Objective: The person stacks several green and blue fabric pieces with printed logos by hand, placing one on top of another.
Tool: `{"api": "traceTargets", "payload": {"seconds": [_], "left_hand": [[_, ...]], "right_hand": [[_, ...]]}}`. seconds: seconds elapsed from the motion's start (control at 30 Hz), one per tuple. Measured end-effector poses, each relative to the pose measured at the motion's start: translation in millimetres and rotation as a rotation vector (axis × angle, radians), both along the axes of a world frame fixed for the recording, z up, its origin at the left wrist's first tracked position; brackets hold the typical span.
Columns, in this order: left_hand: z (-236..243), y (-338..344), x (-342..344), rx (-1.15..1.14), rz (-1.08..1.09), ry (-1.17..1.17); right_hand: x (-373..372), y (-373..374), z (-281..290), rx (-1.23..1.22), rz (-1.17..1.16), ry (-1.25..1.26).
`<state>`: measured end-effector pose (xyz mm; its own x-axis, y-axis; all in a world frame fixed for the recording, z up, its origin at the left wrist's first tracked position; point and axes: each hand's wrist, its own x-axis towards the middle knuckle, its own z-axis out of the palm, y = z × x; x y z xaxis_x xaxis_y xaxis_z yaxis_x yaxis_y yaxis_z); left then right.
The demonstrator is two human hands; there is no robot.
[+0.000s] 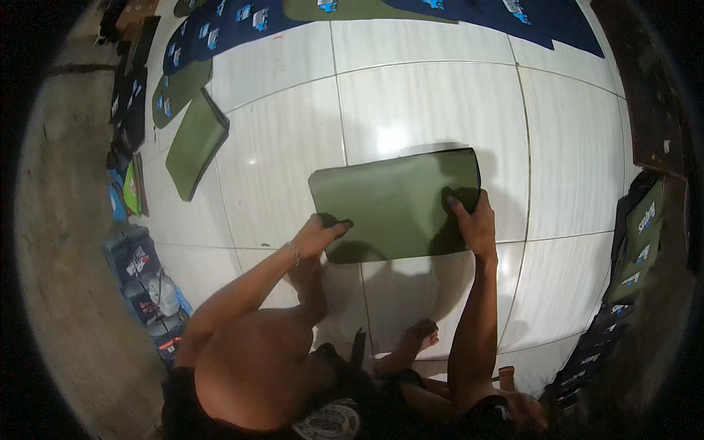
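Between my hands is a flat olive-green fabric panel (396,205), roughly rectangular, with a dark edge along its far and right sides. My left hand (320,233) pinches its near left corner, thumb on top and fingers underneath. At the right edge my right hand (477,221) grips it the same way, with the thumb on the upper face. Whether it is one layer or a stack I cannot tell. Beyond it to the left, a similar olive-green stack of panels (196,145) lies slanted on the floor.
Printed navy pieces (484,22) and olive pieces (180,89) lie along the far side of the white tiled floor (433,103). Dark and olive printed pieces (642,242) line the right side. Folded grey cloth items (139,264) sit at the left. My bare foot (419,336) is near.
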<state>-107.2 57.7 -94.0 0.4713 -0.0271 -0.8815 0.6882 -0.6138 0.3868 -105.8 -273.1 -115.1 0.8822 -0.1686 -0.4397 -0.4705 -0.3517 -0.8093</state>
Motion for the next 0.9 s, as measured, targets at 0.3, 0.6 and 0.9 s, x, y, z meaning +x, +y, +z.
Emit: {"api": "traceTargets", "payload": {"seconds": [0.3, 0.6, 0.9], "left_hand": [[2.9, 3.4, -11.7, -0.091, 0.532, 0.013], [2.8, 18.7, -11.7, -0.104, 0.489, 0.08], [16.5, 10.4, -11.2, -0.254, 0.684, 0.178]], "right_hand": [[-5.5, 6.0, -17.2, -0.12, -0.022, 0.003], [-0.6, 13.5, -8.8, -0.126, -0.031, 0.084], [4.5, 8.7, -8.8, -0.134, -0.068, 0.152]]}}
